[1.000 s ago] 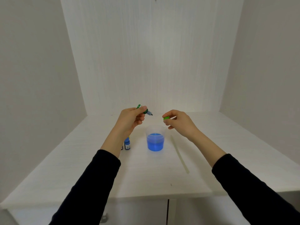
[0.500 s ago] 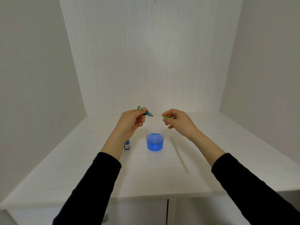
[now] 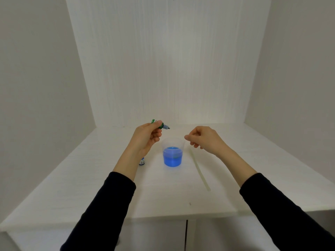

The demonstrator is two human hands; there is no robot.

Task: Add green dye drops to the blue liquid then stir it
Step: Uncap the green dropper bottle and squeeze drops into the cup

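Note:
A clear plastic cup (image 3: 173, 156) holding blue liquid stands on the white table (image 3: 163, 194). My left hand (image 3: 145, 140) grips a small green dye bottle (image 3: 160, 125) just above and left of the cup. The uncapped bottle lies nearly level, its nozzle pointing right toward the cup's rim. My right hand (image 3: 203, 140) hovers to the right of the cup at rim height, fingers curled with thumb and forefinger pinched. The green cap it held earlier is hidden in those fingers. A pale stir stick (image 3: 199, 171) lies flat on the table, right of the cup.
A small blue dye bottle (image 3: 142, 161) stands left of the cup, partly behind my left wrist. White walls close in the table at the left, back and right. Its front edge (image 3: 163, 214) runs below my forearms.
My right hand has moved right and slightly down, away from the bottle, and the green cap at its fingertips is no longer visible. My left hand keeps the bottle near the cup.

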